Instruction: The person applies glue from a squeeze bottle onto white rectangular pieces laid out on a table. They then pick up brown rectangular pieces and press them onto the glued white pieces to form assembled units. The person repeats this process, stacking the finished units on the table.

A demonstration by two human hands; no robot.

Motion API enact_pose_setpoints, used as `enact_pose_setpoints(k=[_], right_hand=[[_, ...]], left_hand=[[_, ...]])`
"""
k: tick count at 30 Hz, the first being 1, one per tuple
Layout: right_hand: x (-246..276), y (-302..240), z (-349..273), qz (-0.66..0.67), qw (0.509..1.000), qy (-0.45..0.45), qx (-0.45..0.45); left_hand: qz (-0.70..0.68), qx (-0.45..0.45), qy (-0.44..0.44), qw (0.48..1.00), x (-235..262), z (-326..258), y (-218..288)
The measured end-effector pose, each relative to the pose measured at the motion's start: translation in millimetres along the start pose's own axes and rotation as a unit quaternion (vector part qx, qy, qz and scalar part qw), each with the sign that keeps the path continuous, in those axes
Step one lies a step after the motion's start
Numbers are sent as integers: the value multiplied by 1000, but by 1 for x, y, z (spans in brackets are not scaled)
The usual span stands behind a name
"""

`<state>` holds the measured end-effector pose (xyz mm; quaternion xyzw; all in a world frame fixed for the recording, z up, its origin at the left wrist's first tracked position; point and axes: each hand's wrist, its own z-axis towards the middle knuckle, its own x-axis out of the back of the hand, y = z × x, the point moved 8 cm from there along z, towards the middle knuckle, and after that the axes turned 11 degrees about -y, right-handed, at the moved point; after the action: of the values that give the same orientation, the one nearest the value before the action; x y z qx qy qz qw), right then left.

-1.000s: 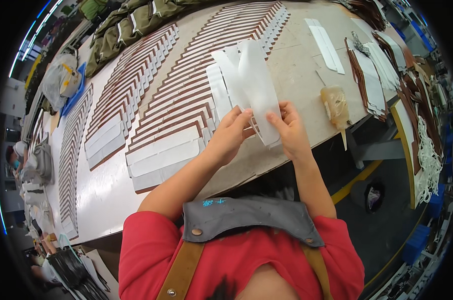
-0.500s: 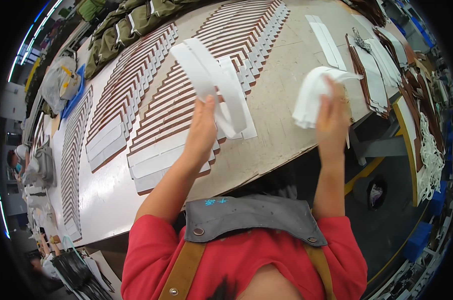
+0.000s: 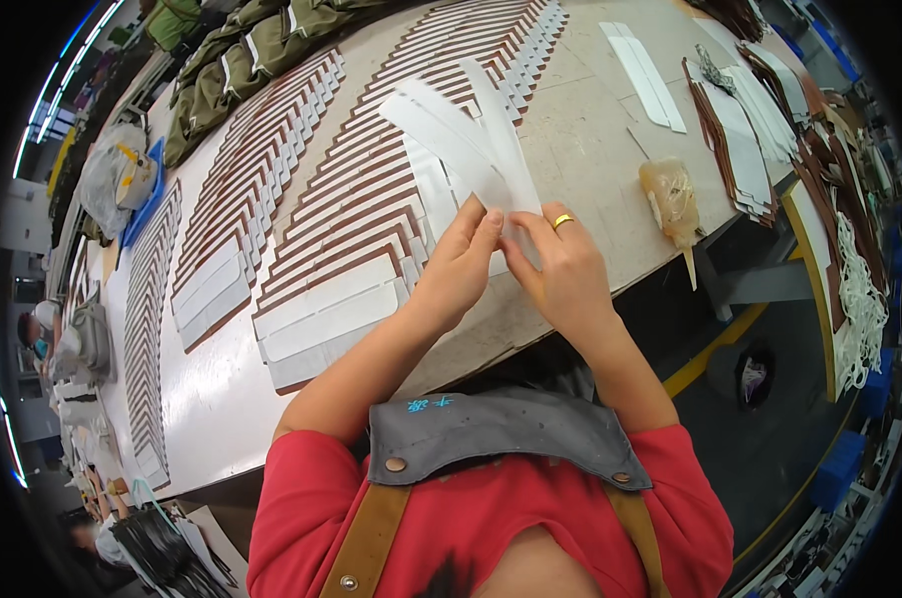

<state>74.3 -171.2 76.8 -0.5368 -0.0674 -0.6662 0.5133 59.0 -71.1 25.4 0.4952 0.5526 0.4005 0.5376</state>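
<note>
My left hand [image 3: 459, 264] and my right hand [image 3: 562, 267] are close together above the near edge of the worktable. Both are closed, with thumbs and fingers pinching the lower ends of thin white strips [image 3: 441, 118]. The strips fan upward from my fingers in a V, one leaning left and another standing more upright. A yellow ring is on my right hand. Beneath the strips, flat white pieces [image 3: 433, 189] lie on the table. Just left of my hands, a long fanned row of white pieces with brown edges [image 3: 331, 299] overlaps like steps.
More fanned rows [image 3: 212, 289] lie to the left on the table [image 3: 570, 100]. Olive fabric [image 3: 261, 50] is piled at the far left. A translucent, tapered bag [image 3: 672, 194] sits at the right edge. White strips [image 3: 642, 75] and brown-edged stacks [image 3: 735, 140] lie beyond. People are at the left.
My right hand has moved left to meet my left hand, bringing its white strips along. My left hand has moved slightly right. The translucent bag is now uncovered.
</note>
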Motion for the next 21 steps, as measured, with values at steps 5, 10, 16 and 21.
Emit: enact_pose_setpoints(k=[5,10,16,21], right_hand=[[-2,13,0,57,998,9,-23],[-3,30,4,222,972,-30,-66],[-10,74,-8,487,846,-24,-217],[65,158,-27,523,779,196,-283]], left_hand=[[22,-54,-22,998,-3,3,3],[63,-8,-32,997,-1,0,-3],[26,-2,46,999,37,-8,8],[-55,-46,288,955,125,-36,33]])
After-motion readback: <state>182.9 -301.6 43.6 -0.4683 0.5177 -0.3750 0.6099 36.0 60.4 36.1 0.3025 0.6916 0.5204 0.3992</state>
